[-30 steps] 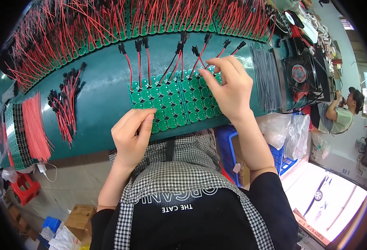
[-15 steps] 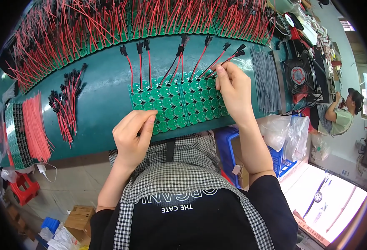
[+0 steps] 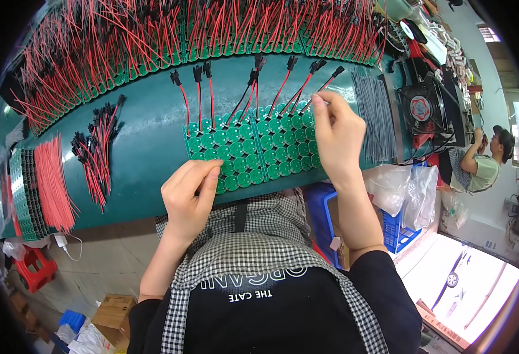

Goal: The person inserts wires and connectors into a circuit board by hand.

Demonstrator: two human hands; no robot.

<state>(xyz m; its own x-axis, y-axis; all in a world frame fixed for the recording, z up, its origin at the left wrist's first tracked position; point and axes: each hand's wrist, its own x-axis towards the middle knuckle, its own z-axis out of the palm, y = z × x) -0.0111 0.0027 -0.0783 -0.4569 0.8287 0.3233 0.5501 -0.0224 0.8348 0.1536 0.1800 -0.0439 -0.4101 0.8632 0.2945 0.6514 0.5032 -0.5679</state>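
Note:
Two green circuit board panels [image 3: 244, 177] lie side by side on the bench, each made of many small round boards. Several red and black wire leads [image 3: 200, 103] with black plugs stand up from their far edge. At the far right corner, my right hand [image 3: 340, 137] is closed, thumb and forefinger pinched at a red and black wire lead [image 3: 325, 85] whose plug points away to the right. My left hand [image 3: 188, 194] is also closed in a pinch over the near left part of the panels; anything between its fingertips is hidden.
Rows of wired green boards [image 3: 153, 56] fill the bench's far side. At left lie a bunch of plugged leads [image 3: 97, 153], red wires [image 3: 55, 186] and stacked boards [image 3: 26, 194]. Grey wires [image 3: 374, 118] and a black fan [image 3: 421, 106] are at right. Another person [image 3: 486, 156] stands beyond.
My right hand has shifted slightly right along the far edge. One plugged lead beside it now leans further left, near its neighbour. My left hand stays almost in place.

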